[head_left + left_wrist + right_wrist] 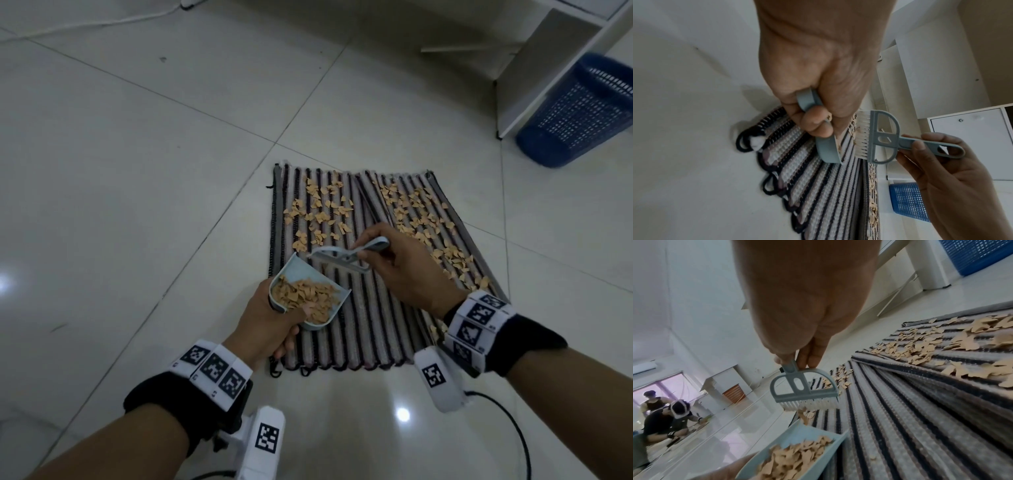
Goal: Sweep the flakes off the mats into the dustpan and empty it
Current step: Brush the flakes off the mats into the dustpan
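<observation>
Bare forearms wear black wristbands ringed with white blocks of black square-code markers, white cabled camera pods beneath

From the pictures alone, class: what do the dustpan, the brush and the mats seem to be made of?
dustpan: likely plastic; pale blue, smooth, thin moulded walls.
brush: grey-blue plastic frame with cut-out holes; white bristles, probably synthetic.
mats: woven textile; ribbed dark and pale stripes, yarn loops along the edge.

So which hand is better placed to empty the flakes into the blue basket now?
Left hand: it grips the dustpan loaded with flakes. The right hand holds only the brush.
</observation>
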